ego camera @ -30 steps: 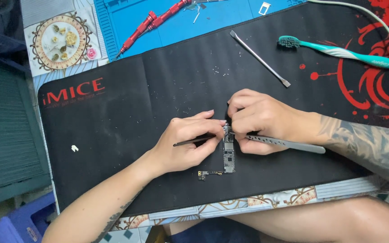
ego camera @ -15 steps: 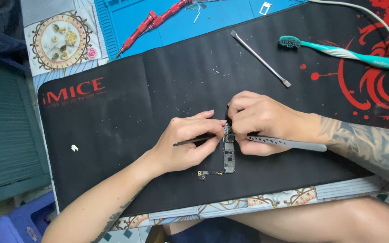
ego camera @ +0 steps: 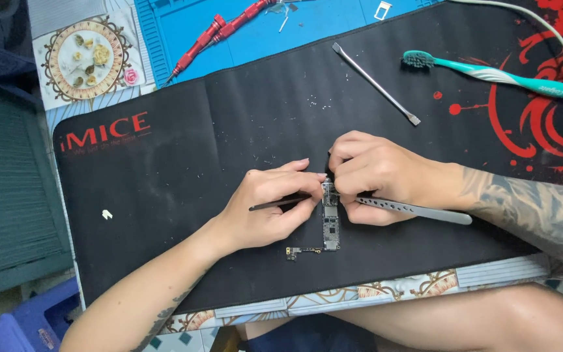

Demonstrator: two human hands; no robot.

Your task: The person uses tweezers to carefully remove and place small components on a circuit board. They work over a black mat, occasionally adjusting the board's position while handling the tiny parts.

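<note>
A small narrow circuit board (ego camera: 331, 229) with a short side arm lies on a black work mat (ego camera: 184, 195). My left hand (ego camera: 270, 203) presses on the board's upper end and grips a thin dark tool (ego camera: 275, 205) that points left. My right hand (ego camera: 374, 177) holds grey metal tweezers (ego camera: 418, 210), tips meeting the board's top end, where both sets of fingertips crowd together and hide the contact spot.
On the mat's far side lie a metal spudger (ego camera: 376, 83) and a teal toothbrush (ego camera: 490, 73). Red screwdrivers (ego camera: 219, 32) rest on a blue mat (ego camera: 255, 39) beyond. A small white chip (ego camera: 107, 214) sits at the mat's left. My bare legs (ego camera: 464, 319) are below.
</note>
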